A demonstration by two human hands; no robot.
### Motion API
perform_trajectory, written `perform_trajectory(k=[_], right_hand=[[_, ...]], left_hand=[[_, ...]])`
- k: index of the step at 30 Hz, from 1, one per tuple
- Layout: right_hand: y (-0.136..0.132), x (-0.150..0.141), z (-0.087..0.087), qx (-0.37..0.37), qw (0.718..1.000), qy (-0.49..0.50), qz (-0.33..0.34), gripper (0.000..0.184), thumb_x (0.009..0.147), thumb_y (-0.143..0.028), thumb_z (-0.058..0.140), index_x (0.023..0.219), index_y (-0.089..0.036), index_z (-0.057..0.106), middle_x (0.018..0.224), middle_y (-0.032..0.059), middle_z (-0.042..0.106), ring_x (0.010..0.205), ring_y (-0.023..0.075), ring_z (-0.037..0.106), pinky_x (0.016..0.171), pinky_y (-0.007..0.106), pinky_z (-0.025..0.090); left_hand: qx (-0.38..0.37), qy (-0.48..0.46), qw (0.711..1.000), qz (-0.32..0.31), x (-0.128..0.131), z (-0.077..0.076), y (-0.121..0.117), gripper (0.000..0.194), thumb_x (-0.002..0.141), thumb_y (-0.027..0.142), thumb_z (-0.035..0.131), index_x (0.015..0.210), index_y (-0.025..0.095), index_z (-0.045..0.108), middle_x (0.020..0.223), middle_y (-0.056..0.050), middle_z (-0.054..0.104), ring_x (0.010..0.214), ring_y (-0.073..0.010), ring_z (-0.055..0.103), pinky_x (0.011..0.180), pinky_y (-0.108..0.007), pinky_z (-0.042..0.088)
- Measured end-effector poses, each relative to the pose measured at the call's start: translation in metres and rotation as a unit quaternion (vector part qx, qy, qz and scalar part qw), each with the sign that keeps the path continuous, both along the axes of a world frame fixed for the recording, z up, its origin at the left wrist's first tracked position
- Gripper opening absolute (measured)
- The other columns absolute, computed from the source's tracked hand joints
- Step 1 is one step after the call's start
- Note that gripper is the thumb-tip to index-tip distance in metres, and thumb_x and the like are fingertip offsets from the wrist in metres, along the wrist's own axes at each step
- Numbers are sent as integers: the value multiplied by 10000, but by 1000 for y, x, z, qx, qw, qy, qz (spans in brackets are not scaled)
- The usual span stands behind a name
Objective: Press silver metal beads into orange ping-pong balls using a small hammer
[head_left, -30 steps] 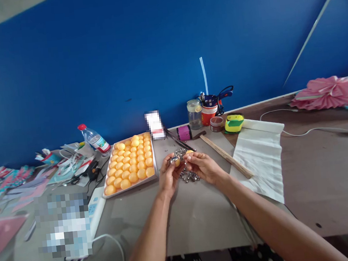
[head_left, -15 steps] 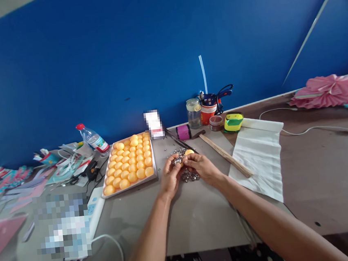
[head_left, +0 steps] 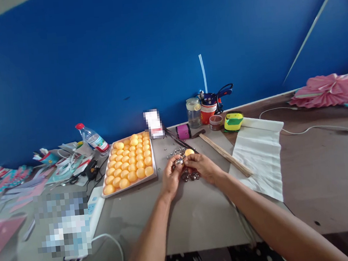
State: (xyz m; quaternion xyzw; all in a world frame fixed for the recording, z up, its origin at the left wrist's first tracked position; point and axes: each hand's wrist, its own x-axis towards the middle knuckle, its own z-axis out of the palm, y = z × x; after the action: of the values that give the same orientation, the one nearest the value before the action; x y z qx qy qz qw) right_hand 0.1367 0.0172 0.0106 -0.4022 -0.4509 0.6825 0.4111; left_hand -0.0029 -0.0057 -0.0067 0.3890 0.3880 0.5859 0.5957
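Bottle: clear plastic with a red cap (head_left: 93, 139), leaning left of the tray's far end, apparently using space outside the work area
Tray: shallow, white-walled, packed with round orange balls (head_left: 155, 161); its sides and the close rows probably keep them from rolling across the grey bench (head_left: 186, 232)
Left hand (head_left: 170, 180): right of the tray, fingers closed on a small shiny silver-coloured metal piece (head_left: 179, 162), perhaps to steady it facing the other hand
Loose pieces: small shiny silver-coloured metal bits (head_left: 193, 177), right of the tray, heaped beneath and around the fingers, likely for a short reach
Orange ball: single, smooth and round (head_left: 189, 152), right of the tray, at the right fingertips; whether it is gripped or merely touching, I cannot tell
Right hand (head_left: 207, 169): farther right of the tray, fingertips narrow and drawn together near the metal piece; their exact grip is hidden
Hammer: dark head, pale wooden handle (head_left: 225, 155), beyond the hands from the tray, seemingly kept within reach
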Motion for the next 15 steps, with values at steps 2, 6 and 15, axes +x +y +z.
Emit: perform_trajectory(k=[2,6,15], right_hand=[[0,0,1,-11,1000,5,8,253,618,-368,663,720,-175,536,474,-51,543,394,67,417,410,197,261],[1,1,0,-9,1000,12,7,241,615,-341,665,721,-179,520,475,-52,555,394,70,436,409,193,268],[0,1,1,0,1000,-23,-9,183,636,-297,636,681,-183,499,450,-53,553,380,69,438,410,194,287]], left_hand=[[-3,5,1000,4,0,-1,-1,366,685,286,731,1025,205,623,1038,-60,646,989,-222,592,900,-347,470],[3,24,1000,12,0,-1,-2,372,682,301,733,1028,208,634,1042,-63,652,1020,-251,585,910,-357,467],[18,50,999,12,-2,-1,-4,346,657,269,752,985,213,658,1025,-59,665,1060,-272,568,918,-360,460]])
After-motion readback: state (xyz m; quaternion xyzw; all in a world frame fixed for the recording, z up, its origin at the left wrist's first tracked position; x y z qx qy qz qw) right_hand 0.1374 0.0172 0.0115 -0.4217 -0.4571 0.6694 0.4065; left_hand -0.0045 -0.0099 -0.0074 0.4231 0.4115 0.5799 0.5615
